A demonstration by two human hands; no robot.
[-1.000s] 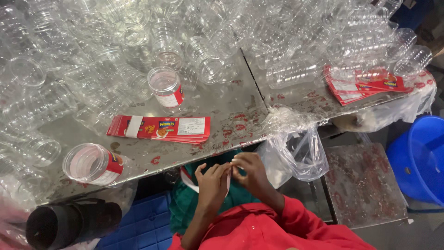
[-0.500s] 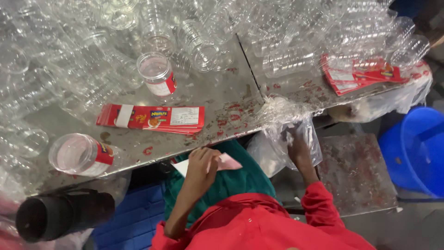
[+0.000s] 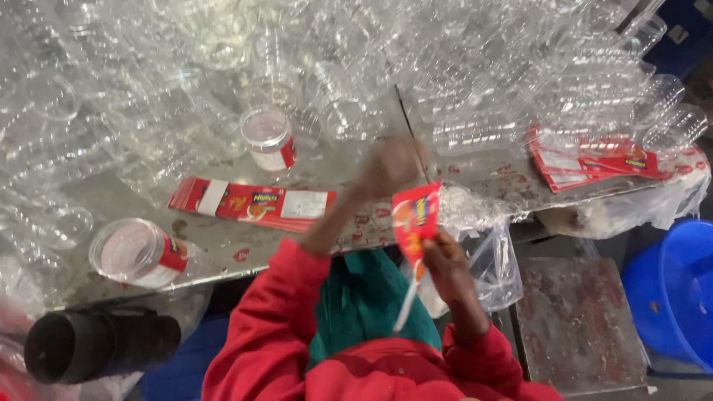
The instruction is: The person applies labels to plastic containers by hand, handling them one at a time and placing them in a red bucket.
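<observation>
Head view, looking down over a metal table (image 3: pixel 223 249). Right hand (image 3: pixel 444 256) is raised in front of the chest, fingers pinched on the lower part of a red label strip (image 3: pixel 416 219), which stands roughly upright just off the table's near edge, with a white backing tail hanging below. Left hand (image 3: pixel 392 165) is lifted above the table near the strip's top edge (motion blur; cannot tell whether its fingers are apart or closed, or whether they touch the strip).

On the table: a flat stack of red labels (image 3: pixel 252 204), a labelled clear jar (image 3: pixel 269 139) standing, another labelled jar (image 3: pixel 137 252) on its side, and a heap of clear unlabelled jars (image 3: pixel 460 82) behind.
</observation>
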